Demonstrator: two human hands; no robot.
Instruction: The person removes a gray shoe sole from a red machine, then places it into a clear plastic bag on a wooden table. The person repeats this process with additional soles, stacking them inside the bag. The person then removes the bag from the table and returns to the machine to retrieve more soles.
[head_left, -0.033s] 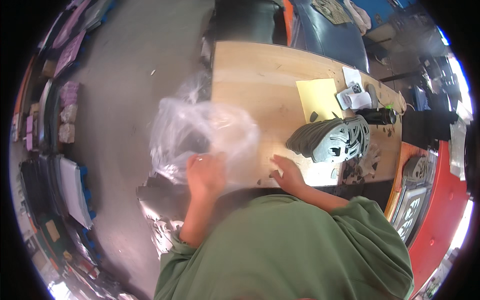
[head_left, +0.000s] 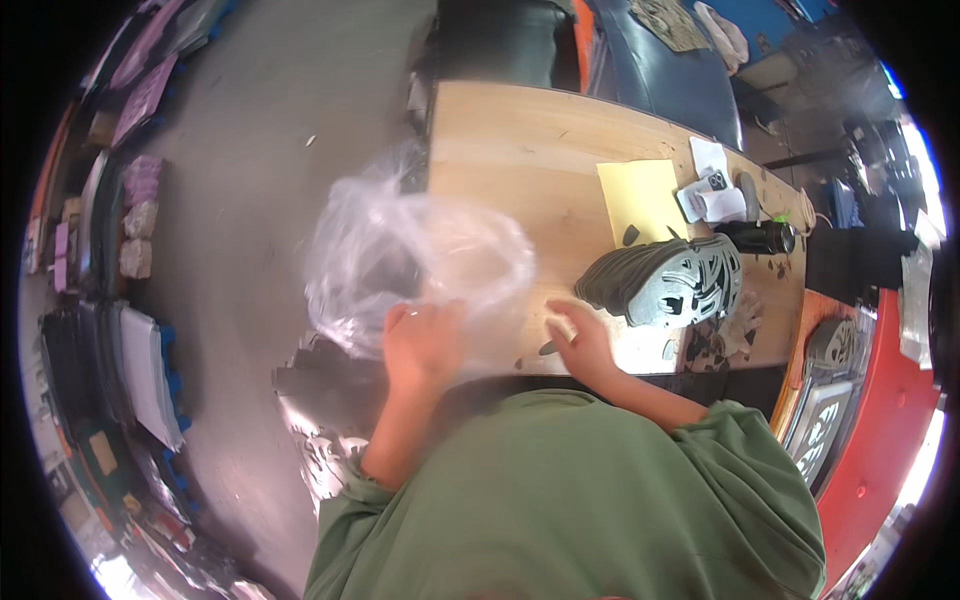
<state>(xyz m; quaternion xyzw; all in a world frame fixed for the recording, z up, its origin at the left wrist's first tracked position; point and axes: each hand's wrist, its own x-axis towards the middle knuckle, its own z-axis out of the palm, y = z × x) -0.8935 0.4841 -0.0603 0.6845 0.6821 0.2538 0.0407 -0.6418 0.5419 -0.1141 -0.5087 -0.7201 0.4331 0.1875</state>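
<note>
My left hand (head_left: 424, 338) is closed on a clear plastic bag (head_left: 350, 235), a ring showing on one finger. The bag billows over the left edge of the wooden table, and its mouth looks spread toward the right. My right hand (head_left: 582, 340) is empty, thumb and fingers apart, just right of the bag and over the table's near edge. Beyond it to the right stands a stack of dark, sole-shaped cut sheets (head_left: 665, 282), its front piece light grey with cut-out openings. Motion blurs both hands somewhat.
The wooden table (head_left: 500, 140) also holds a yellow sheet (head_left: 640, 195), a phone (head_left: 712, 182), a black bottle (head_left: 768, 237) and dark scraps (head_left: 715, 345). A red panel (head_left: 870, 400) stands at the right. Shelves with stacked sheets (head_left: 148, 380) line the left, across the grey floor (head_left: 240, 260).
The view has shifted slightly. My left hand and the bag have moved a little to the right, and my right hand's fingers have turned slightly upward.
</note>
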